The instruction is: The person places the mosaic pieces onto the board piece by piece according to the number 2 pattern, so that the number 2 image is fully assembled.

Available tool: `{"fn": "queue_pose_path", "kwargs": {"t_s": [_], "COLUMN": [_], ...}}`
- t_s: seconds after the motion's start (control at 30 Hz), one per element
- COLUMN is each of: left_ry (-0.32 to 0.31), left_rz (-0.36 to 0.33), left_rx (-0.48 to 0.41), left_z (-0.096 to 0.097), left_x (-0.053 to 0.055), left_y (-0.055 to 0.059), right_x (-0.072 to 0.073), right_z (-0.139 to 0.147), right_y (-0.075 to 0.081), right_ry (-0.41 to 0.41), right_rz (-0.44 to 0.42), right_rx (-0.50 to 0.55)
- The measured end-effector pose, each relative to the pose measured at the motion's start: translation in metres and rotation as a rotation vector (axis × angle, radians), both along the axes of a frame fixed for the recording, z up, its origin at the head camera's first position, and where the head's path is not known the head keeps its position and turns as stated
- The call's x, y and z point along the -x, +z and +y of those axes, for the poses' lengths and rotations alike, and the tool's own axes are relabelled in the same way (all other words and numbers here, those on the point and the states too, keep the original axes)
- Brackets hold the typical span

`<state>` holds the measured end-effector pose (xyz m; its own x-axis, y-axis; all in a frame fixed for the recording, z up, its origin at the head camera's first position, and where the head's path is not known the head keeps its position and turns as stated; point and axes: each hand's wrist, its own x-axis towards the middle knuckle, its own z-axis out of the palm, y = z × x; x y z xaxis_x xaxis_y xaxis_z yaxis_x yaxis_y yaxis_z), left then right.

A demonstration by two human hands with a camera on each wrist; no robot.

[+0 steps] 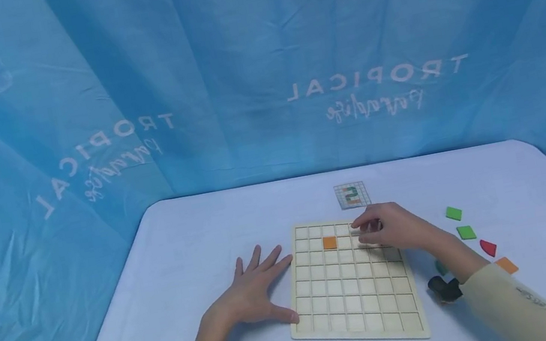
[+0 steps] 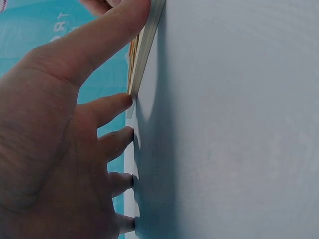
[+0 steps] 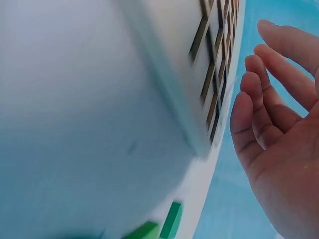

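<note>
A pale wooden grid board [image 1: 359,335] lies on the white table, with one orange square tile [image 1: 329,243] in a cell near its upper left. My left hand [image 1: 251,296] is spread flat beside the board; its thumb rests on the lower left edge and the index fingertip touches the left side. Over the board's upper right cells hovers my right hand [image 1: 392,227], fingers loosely bent, thumb and index finger apart. In the right wrist view no tile shows between the right hand's fingers [image 3: 242,117].
Behind the board lies a small pattern card [image 1: 352,195] with a gridded figure. Right of the board are green tiles [image 1: 466,232], a red quarter-round tile [image 1: 488,247], an orange tile [image 1: 506,265] and a dark green piece [image 1: 440,267] partly hidden by the right wrist. Blue curtains [image 1: 243,66] surround the table.
</note>
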<state>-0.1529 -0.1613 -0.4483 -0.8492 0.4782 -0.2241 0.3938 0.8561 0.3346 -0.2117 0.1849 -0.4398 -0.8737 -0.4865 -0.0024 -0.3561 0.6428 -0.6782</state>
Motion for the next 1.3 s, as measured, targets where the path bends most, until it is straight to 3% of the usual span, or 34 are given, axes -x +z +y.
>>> {"fn": "queue_pose_path", "kwargs": {"t_s": [0.6,0.9,1.3], "left_ry": [0.005,-0.003,-0.010], "left_rz": [0.002,-0.007,-0.005], "left_rx": [0.005,0.001,0.005], "left_z": [0.001,0.001,-0.004], "left_x": [0.001,0.000,-0.001], "left_y": [0.001,0.001,0.001], "right_x": [-0.012,-0.019,-0.021], "right_z": [0.088,0.122,0.159], "right_y": [0.012,0.005,-0.012], "right_ry": [-0.215,-0.333,-0.457], "right_rz": [0.038,0.024,-0.124], "right_rx": [-0.078,-0.144,-0.182]}}
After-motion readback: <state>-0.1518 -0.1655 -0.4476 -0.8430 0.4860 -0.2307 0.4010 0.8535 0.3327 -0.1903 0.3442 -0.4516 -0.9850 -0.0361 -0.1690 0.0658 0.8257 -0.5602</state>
